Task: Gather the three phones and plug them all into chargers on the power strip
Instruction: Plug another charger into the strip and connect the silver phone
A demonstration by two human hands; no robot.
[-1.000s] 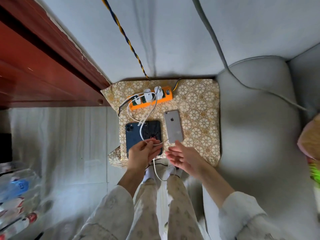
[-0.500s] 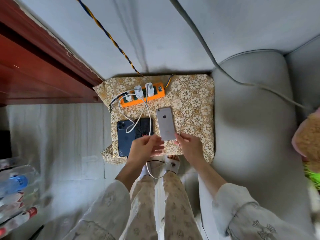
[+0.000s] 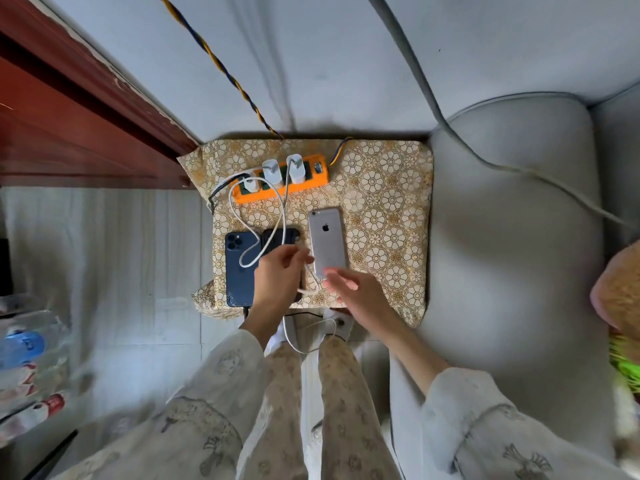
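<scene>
Step in hand: we judged it to be plugging a white cable point(image 3: 282, 216) into the silver phone point(image 3: 327, 242), the last of the three phones to be connected, as far as we could tell.
Phones: all three lay side by side on the patterned table top point(image 3: 384, 209); the blue phone point(image 3: 239, 271) sat leftmost, the black phone point(image 3: 280, 237) was between it and the silver one.
Power strip: the orange power strip point(image 3: 280, 183) lay behind the phones, with three white chargers point(image 3: 272, 169) seated in it.
Left hand: our left hand point(image 3: 277, 275) pinched the cable near its plug, fingers curled round it.
Right hand: our right hand point(image 3: 356, 289) was released, fingers straight, touching the silver phone's near end.
Doing it well: we needed to steady the phone with the right hand and bring the plug squarely to the port, keeping slack cable clear of the others.
</scene>
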